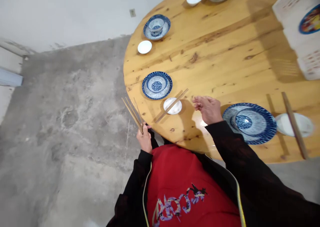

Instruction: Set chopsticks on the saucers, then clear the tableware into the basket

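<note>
Red shirt (pixel 195 173) under black jacket (pixel 240 150), nearest; clock read from the wearer's chest. Left hand (pixel 145 141), 10 o'clock: closed round several wooden chopsticks (pixel 138 125), just off the table (pixel 225 73). Right hand (pixel 208 109), 1 o'clock: loosely open, above the tabletop. Table: knotty yellow wood, curved edge. Small white dish (pixel 177 109), 12 o'clock: more chopsticks laid across. Blue-patterned plates: one (pixel 157 95) at 11, another (pixel 268 123) at 2. Floor (pixel 75 130), 10 o'clock: grey, stained. Wall (pixel 75 13), 11 o'clock: white, scuffed low, socket plate (pixel 132 12) fitted.
</note>
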The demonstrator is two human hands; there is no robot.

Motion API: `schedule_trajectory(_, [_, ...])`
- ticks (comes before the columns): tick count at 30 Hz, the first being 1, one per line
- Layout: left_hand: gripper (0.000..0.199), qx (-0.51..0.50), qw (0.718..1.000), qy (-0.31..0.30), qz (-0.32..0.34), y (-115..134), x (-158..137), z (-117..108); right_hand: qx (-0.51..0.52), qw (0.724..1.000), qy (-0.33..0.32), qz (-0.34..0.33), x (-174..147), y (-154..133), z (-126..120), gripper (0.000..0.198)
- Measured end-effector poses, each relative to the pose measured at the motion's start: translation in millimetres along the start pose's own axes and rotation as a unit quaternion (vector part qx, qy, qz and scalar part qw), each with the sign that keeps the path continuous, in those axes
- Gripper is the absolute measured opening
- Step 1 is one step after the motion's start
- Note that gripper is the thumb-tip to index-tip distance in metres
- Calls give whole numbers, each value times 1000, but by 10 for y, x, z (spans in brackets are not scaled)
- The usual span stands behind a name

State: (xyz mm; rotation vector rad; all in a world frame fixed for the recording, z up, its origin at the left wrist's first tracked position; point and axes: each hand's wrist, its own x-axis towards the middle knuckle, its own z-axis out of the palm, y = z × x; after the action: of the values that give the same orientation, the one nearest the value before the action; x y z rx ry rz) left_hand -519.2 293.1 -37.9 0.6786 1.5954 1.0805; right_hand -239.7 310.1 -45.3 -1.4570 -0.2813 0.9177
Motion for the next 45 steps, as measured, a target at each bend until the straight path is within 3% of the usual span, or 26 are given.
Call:
schedule_trajectory(4, [60, -3, 998, -68, -6, 212, -212, -127, -36, 991, -128, -8, -412, -71, 169, 36])
schedule_trajectory(8, [63, -33, 986, -161, -31, 322, -343, -171, -76, 963, -257, 15, -778, -83, 600, 44])
schedule_trajectory(14, [62, -5, 960, -276, -45, 483, -130, -314, -86, 943, -321, 13, -1013, -68, 1243, 54])
schedule_trajectory(17, [63, 17, 942, -332, -52, 586, 116, -499, -81, 946, -314, -6, -1055, -38, 1535, 54])
schedule_trajectory(21, [61, 50, 931, -359, -37, 774, 514, -854, -62, 950, -306, -1, -1160, 33, 2030, 54])
schedule_trajectory(27, [60, 78, 913, -394, -62, 1064, 1099, -1433, -21, 960, -273, 53, -1391, 229, 2854, 50])
schedule_trajectory(32, [61, 67, 905, -411, -85, 1161, 1468, -1767, 9, 964, -252, 84, -1515, 418, 3325, 49])
schedule_trajectory(38, [64, 60, 920, -383, -55, 1217, 1838, -1824, -2, 979, -195, 62, -1414, 505, 3609, 46])
schedule_trajectory(45, [64, 88, 930, -355, -35, 1398, 2497, -1569, 16, 996, -84, 2, -823, 401, 3728, 46])
